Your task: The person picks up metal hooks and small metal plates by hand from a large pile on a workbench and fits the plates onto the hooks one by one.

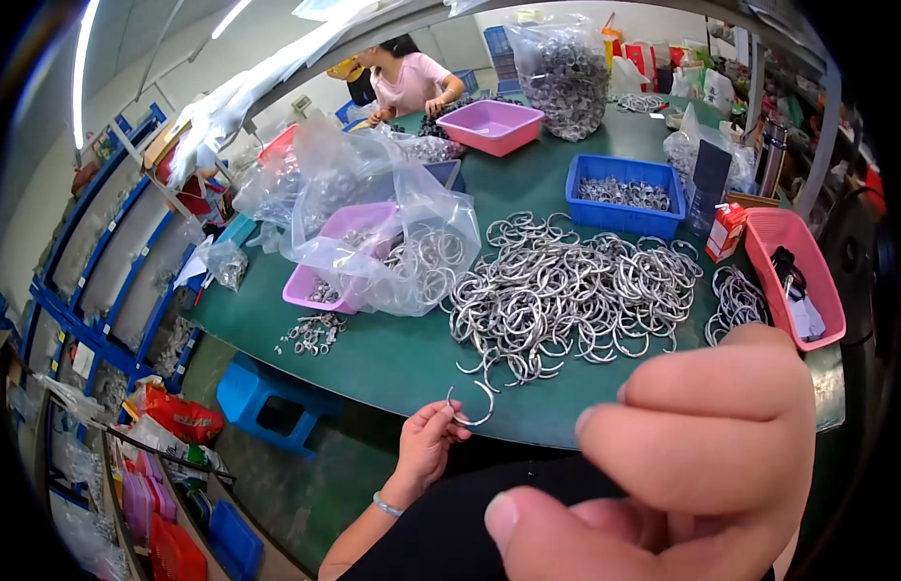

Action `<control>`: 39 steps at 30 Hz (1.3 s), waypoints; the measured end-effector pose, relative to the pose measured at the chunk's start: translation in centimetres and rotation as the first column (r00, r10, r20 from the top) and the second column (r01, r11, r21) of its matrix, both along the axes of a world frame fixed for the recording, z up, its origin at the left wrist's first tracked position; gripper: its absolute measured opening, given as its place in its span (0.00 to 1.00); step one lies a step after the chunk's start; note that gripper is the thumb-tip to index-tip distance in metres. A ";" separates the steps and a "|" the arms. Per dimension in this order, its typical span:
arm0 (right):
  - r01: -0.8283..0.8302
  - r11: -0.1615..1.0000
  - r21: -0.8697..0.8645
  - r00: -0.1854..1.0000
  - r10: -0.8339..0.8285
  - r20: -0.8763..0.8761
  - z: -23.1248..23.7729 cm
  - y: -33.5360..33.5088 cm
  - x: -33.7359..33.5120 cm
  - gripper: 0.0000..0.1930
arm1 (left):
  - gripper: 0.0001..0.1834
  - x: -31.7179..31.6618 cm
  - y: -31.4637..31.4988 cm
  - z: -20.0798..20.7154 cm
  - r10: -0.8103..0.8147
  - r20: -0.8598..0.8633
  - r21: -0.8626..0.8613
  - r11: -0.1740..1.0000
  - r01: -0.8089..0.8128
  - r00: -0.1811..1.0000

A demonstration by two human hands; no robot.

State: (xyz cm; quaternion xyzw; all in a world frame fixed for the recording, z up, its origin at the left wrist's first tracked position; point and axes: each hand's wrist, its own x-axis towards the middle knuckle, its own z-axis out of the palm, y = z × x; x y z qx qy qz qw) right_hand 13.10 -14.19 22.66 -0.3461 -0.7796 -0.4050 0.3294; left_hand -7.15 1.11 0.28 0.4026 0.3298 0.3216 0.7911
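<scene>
My left hand pinches a silver C-shaped metal cuff bracelet between thumb and fingers, in front of the table's near edge. Large and close to the camera, my right hand has bent fingers, with the thumb apart from the index finger. Nothing shows in that gap; the inside of its palm is partly hidden. Beyond both hands, a big heap of similar silver cuff bracelets lies on the green table.
Behind the heap stands a blue bin of small metal parts. A pink basket is at the right. Clear plastic bags partly cover a pink tray at left. A blue stool stands below. Across the table sits a person.
</scene>
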 end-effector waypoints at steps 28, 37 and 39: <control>-0.024 1.000 -0.005 1.000 0.024 -0.001 -0.3 -1.0 0.1 0.10 | 0.08 2.2 0.0 2.8 0.020 -0.045 0.058 0.998 -0.017 0.999; -0.033 0.999 -0.012 0.999 0.033 0.012 -0.1 -1.2 -0.5 0.10 | 0.08 2.6 -0.1 3.2 0.015 -0.072 0.065 0.998 -0.011 0.997; -0.025 1.000 -0.015 1.000 0.026 0.009 -0.3 -1.1 -0.2 0.09 | 0.08 2.3 -0.3 3.7 -0.005 -0.027 0.069 0.998 0.007 1.000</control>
